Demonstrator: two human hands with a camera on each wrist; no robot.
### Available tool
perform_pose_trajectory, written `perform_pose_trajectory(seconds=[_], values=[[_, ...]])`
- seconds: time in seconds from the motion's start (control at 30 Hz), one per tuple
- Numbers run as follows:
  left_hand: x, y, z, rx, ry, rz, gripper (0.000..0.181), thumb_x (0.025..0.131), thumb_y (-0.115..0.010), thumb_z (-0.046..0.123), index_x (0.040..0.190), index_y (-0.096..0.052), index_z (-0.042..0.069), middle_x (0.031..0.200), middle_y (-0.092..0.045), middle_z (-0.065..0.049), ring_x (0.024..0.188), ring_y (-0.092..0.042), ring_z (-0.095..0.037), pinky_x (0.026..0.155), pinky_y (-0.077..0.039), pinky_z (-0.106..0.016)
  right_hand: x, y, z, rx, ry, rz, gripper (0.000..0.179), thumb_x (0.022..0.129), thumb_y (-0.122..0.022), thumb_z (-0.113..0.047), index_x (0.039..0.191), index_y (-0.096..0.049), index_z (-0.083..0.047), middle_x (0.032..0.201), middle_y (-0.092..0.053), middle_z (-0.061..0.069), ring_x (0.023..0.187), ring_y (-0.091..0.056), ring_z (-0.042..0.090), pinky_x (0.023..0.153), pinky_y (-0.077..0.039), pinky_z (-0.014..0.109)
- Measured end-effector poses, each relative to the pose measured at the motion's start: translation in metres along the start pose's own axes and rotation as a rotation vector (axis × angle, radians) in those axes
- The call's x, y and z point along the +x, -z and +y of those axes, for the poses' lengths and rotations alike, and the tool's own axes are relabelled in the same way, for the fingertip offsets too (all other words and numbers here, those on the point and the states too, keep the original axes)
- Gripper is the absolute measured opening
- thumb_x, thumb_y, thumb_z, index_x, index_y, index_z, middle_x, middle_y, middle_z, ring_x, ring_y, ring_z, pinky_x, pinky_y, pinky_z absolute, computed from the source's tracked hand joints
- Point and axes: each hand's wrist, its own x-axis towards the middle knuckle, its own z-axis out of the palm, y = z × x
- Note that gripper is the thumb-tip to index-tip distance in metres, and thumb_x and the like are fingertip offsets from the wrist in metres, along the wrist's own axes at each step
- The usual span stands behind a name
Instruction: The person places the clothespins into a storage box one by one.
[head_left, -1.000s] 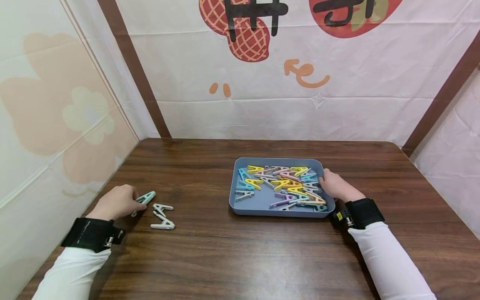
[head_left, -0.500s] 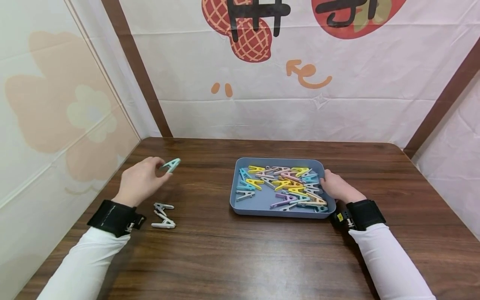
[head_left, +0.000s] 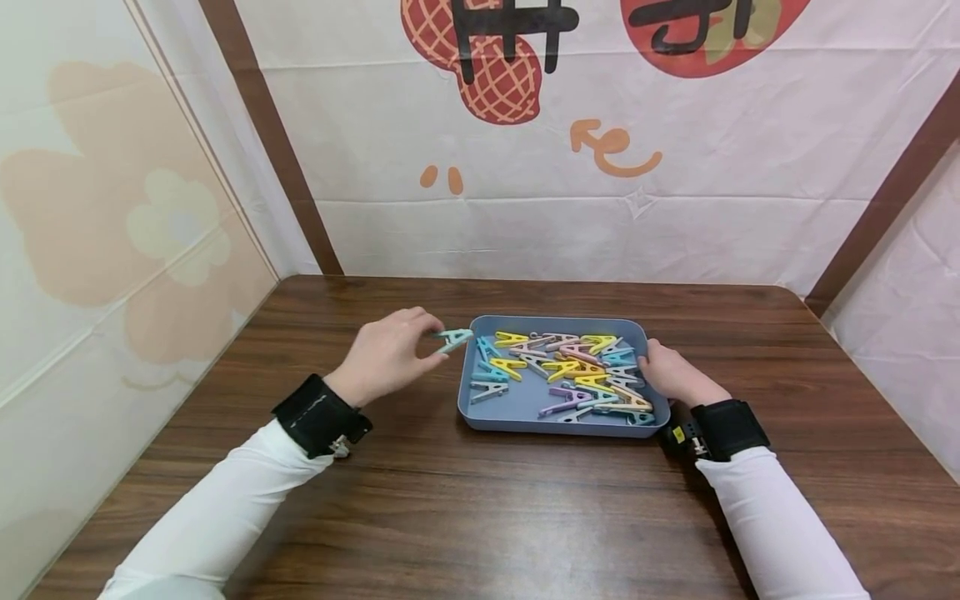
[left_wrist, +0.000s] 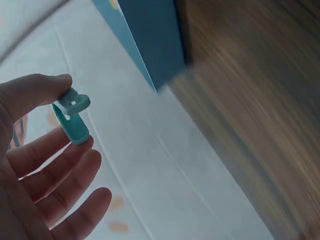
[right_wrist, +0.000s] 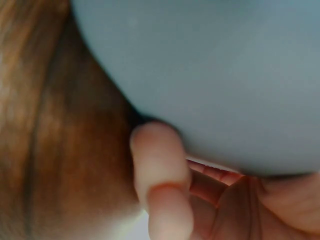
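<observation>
My left hand (head_left: 390, 354) pinches a light teal clothespin (head_left: 455, 339) between thumb and fingers, beside the left rim of a blue-grey tray (head_left: 517, 425). In the left wrist view the clothespin (left_wrist: 77, 127) hangs between the thumb and the fingertips, in front of the tray's blue wall (left_wrist: 155, 40). Several clothespins in yellow, blue, purple, pink and grey lie in the tray, such as a yellow clothespin (head_left: 508, 367). My right hand (head_left: 678, 372) grips the tray's right side. In the right wrist view its fingers (right_wrist: 160, 160) bend against the tray's outer wall (right_wrist: 215, 85).
The tray stands on a dark wood-grain table (head_left: 525, 517). A printed white cloth (head_left: 480, 233) hangs behind the table's far edge, and another pale cloth (head_left: 75, 367) runs along the left side. My left wrist and forearm cover part of the table.
My left hand has lifted the teal clothespin off the table and carried it right to the tray's left rim. White clothespins seen earlier are now behind the left wrist. The right hand stays put.
</observation>
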Motion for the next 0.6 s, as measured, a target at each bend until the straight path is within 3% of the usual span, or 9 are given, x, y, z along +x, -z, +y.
perform_pose_trajectory(seconds=[0.2,0.4,0.6], values=[[0.009,-0.014,0.025,-0.021,-0.086,-0.14,0.032,0.08,-0.08,0.031,0.103,-0.073,0.01,0.09,-0.064,0.0,0.073,-0.053,-0.012,0.056,-0.043,-0.025,0.0,-0.003,0.0,0.006,-0.001,0.004,0.05,0.105,-0.031,-0.012,0.141,-0.014,0.019,0.13,-0.038,0.039,0.098,-0.052,0.036,0.061,-0.046,0.037],[0.012,-0.027,0.037,-0.019,-0.152,-0.257,0.033,0.079,-0.08,0.036,0.102,-0.074,0.013,0.098,-0.067,0.001,0.082,-0.056,-0.011,0.065,-0.046,-0.024,0.0,-0.005,0.002,0.011,-0.005,0.011,0.049,0.105,-0.032,-0.012,0.14,-0.016,0.019,0.126,-0.042,0.038,0.101,-0.054,0.038,0.06,-0.051,0.037],[0.018,-0.038,0.04,-0.04,-0.129,-0.384,0.032,0.079,-0.08,0.038,0.099,-0.073,0.014,0.092,-0.065,0.004,0.078,-0.054,-0.011,0.067,-0.046,-0.027,0.001,-0.003,0.0,0.0,0.004,0.017,0.05,0.105,-0.031,-0.012,0.141,-0.014,0.019,0.126,-0.042,0.038,0.098,-0.055,0.037,0.057,-0.05,0.036]])
